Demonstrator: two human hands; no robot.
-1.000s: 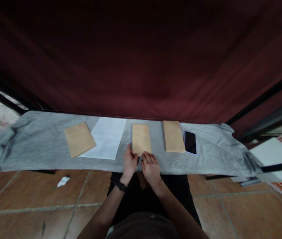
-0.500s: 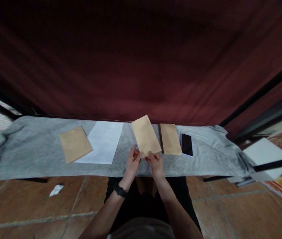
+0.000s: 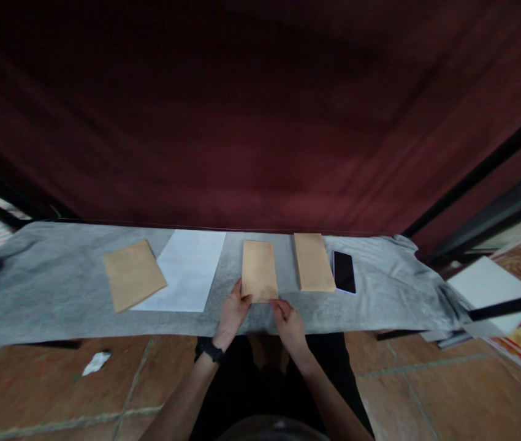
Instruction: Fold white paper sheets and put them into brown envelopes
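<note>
A tan paper envelope (image 3: pixel 259 269) lies nearly straight in front of me on the grey cloth. My left hand (image 3: pixel 235 309) pinches its lower left corner between thumb and fingers. At the lower right corner, the fingers of my right hand (image 3: pixel 288 318) are closed on the envelope's edge. To the right is a stack of similar envelopes (image 3: pixel 314 263). White paper (image 3: pixel 189 269) lies to the left, partly covered by another tan envelope or pile of them (image 3: pixel 134 274).
A phone (image 3: pixel 344 272) with a dark screen lies right of the stack. The grey cloth (image 3: pixel 380 306) covers a narrow table, with a dark red curtain (image 3: pixel 260 153) behind it. Black metal bars (image 3: pixel 485 168) stand at the right. A white scrap (image 3: pixel 97 362) is on the tiled floor.
The envelope between my hands has turned from a tilt to nearly straight and come down toward the cloth. My left hand has shifted left and down, and my right hand slightly down.
</note>
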